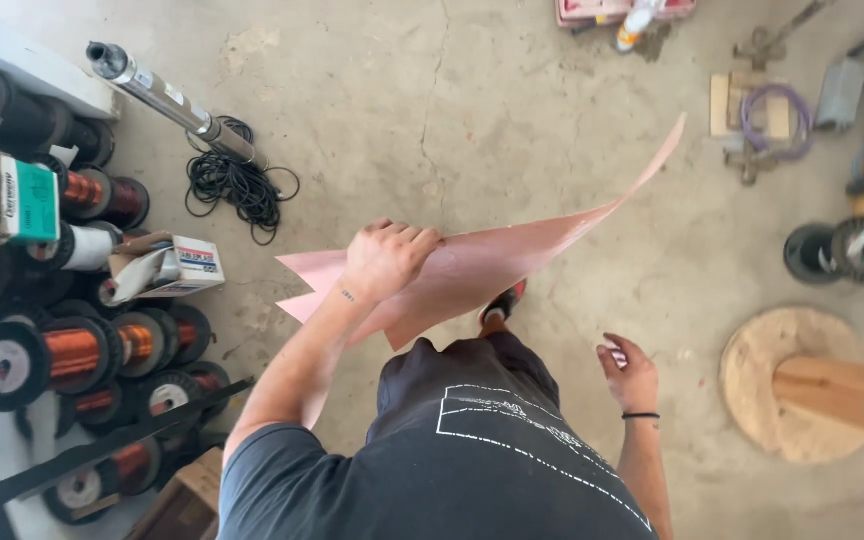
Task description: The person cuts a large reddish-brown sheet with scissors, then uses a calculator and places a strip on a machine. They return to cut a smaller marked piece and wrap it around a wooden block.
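Left hand (389, 258) is clamped over the near edge of a big pink insulation-paper sheet (512, 250), which curls up and away above the concrete floor (452, 100). Right hand (630, 372) hangs loosely curled and empty, just right of the sheet. I'd guess a second grip stops creasing. Copper wire spools (72, 352) sit well left of it.

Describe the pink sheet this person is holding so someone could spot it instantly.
Start at the cracked concrete floor. Above it, the left hand grips a thin pink sheet that curves up to a point at the right. Nothing else nearby is pink, flat and flexible.
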